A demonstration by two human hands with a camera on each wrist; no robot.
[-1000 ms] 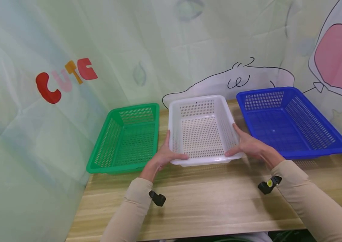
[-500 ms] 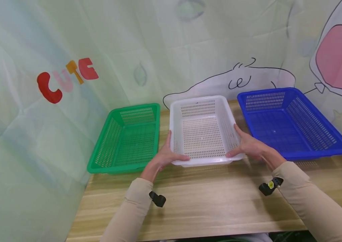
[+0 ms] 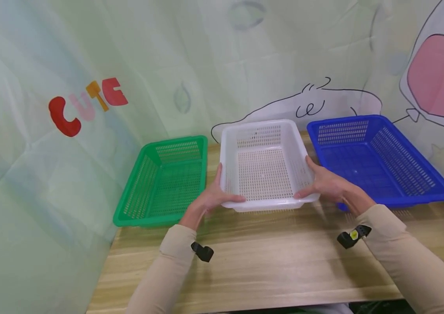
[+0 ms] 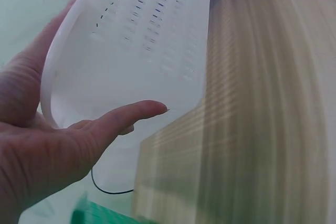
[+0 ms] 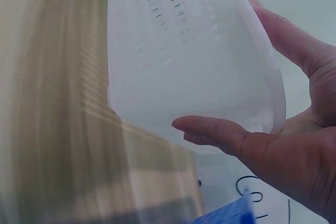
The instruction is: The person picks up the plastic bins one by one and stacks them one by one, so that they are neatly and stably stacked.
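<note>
Between two other baskets, a white plastic basket (image 3: 267,174) with slotted walls and floor is held by both hands at its near corners. My left hand (image 3: 212,196) grips the near left corner, its thumb lying over the front rim. At the near right corner my right hand (image 3: 326,183) does the same, thumb on the rim and fingers along the outer side. In the left wrist view the thumb presses the white wall (image 4: 142,61) of the basket. The right wrist view shows the basket's other end (image 5: 194,77) with the wood table beyond it.
A green basket (image 3: 159,220) stands on the left and a larger blue basket (image 3: 406,199) on the right, both on the wooden table (image 3: 273,261). Behind them hangs a printed cloth backdrop (image 3: 190,56). The table's front edge runs along the bottom.
The white basket, with both hands still gripping it, has risen slightly in the head view during the last half second. The green and blue baskets stay where they were.
</note>
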